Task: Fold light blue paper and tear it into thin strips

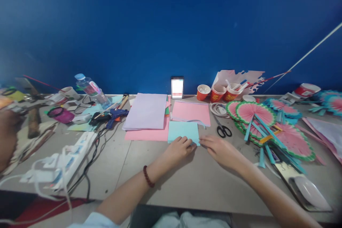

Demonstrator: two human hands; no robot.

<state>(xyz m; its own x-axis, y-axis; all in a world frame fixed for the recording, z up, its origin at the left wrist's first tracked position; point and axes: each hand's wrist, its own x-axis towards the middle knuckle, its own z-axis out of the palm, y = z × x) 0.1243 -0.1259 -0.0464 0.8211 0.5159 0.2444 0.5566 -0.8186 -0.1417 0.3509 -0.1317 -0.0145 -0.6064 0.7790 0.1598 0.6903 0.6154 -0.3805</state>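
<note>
A sheet of light blue paper [183, 130] lies on the table in front of me, its near edge partly hidden by my fingers. My left hand [181, 148] has its fingers bent over that near edge and holds the paper there. At the near right corner, my right hand [219, 149] has its fingertips closed on the edge of the same sheet. The near strip between the two hands looks slightly folded up. Behind the sheet lie pink paper [192, 112] and a pale strip. To its left rests a stack of lilac paper [146, 111].
Black scissors [223, 130] lie to the right, near watermelon-patterned paper fans [255, 114] and a white mouse [310, 190]. A phone [177, 88] and red paper cups [203, 92] stand along the blue wall. Leftward are a glue gun [115, 115], a power strip [76, 156] and another person's arm [7, 139].
</note>
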